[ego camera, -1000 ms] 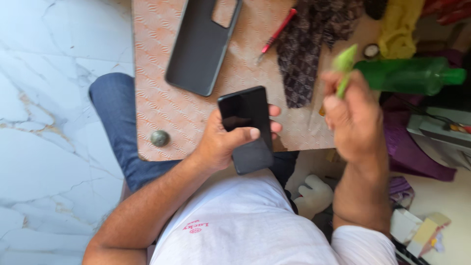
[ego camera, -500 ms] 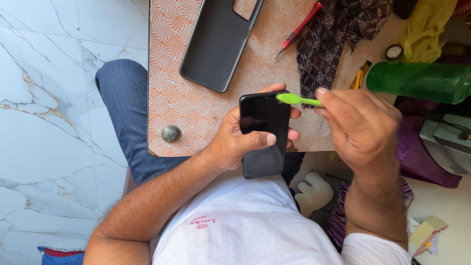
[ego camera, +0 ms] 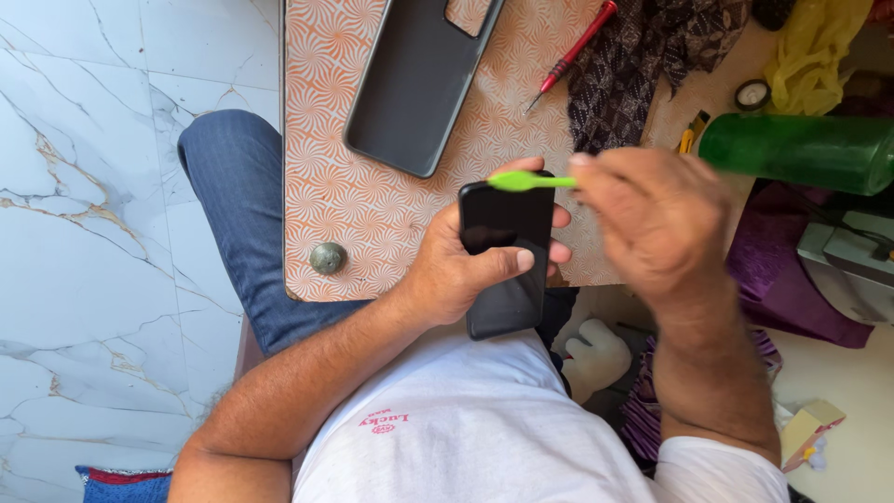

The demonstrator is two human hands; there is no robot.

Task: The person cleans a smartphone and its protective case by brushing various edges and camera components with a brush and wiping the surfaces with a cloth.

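The left hand (ego camera: 456, 275) is wrapped around a black smartphone (ego camera: 504, 251), thumb laid across its dark screen and fingertips showing past the far edge, so the phone sits upright in the grip just over the near edge of the counter (ego camera: 372, 205). The right hand (ego camera: 656, 219) is closed on a thin green plastic tool (ego camera: 526, 180), pinching its rear end; the flat tip of the tool rests at the top edge of the phone.

On the patterned orange-and-white counter lies a dark phone case (ego camera: 419, 79), open side up and holding nothing, its camera cut-out showing the counter through it. Beside it lies a red-handled screwdriver (ego camera: 573, 51), its tip pointing toward the person. A small round grey knob (ego camera: 328, 258) sits near the counter's front left corner. Further right are a dark patterned cloth (ego camera: 643, 65), a yellow cloth (ego camera: 815, 47) and a green bottle (ego camera: 801, 149) lying on its side; what it holds cannot be told. Under the counter, a knee in blue jeans (ego camera: 233, 205) rests over the white marble floor (ego camera: 93, 233).
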